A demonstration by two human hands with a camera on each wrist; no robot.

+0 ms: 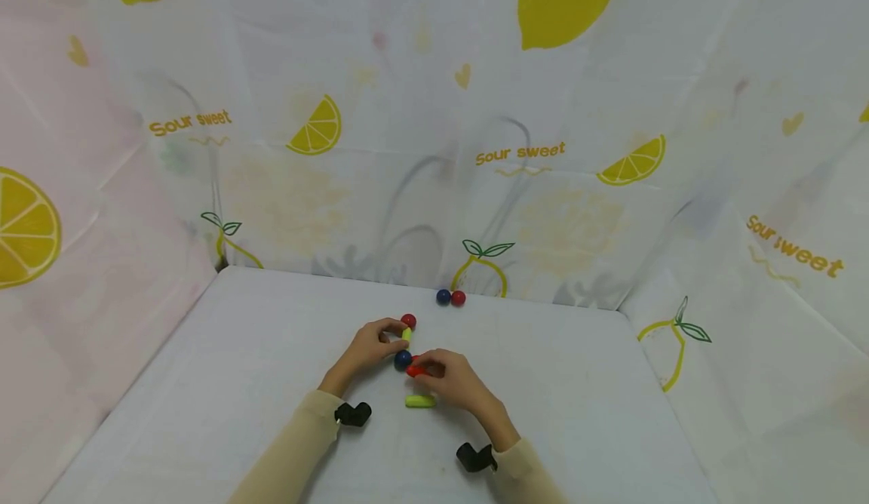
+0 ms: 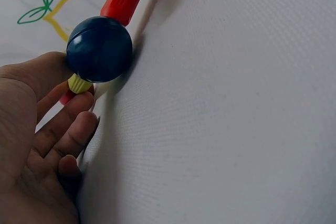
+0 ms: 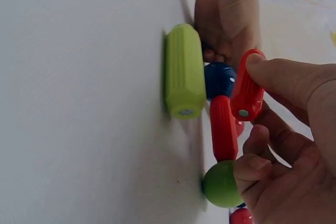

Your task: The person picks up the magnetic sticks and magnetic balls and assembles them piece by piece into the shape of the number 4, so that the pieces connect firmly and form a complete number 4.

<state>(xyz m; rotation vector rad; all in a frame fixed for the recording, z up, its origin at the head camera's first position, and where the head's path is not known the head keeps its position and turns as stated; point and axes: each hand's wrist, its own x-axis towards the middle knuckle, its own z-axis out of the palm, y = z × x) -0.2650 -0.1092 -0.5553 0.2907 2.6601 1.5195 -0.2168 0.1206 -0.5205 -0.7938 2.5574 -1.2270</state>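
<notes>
My left hand (image 1: 370, 345) grips a yellow-green magnetic rod (image 1: 406, 334), its thumb close against a blue ball (image 2: 100, 49). That rod lies between a red ball (image 1: 408, 321) and the blue one. From the blue ball a red rod (image 3: 223, 128) runs to a green ball (image 3: 221, 184), which the right hand mostly hides in the head view. My right hand (image 1: 456, 379) pinches a second red rod (image 3: 248, 90) between thumb and fingers, above the joined pieces; a metallic tip shows on its end.
Nearer the person, a loose yellow-green rod (image 1: 420, 401) lies on the white table (image 1: 577, 383). Another blue ball (image 1: 443, 297) and red ball (image 1: 458, 298) sit side by side at the back edge, before a lemon-print cloth (image 1: 407, 210).
</notes>
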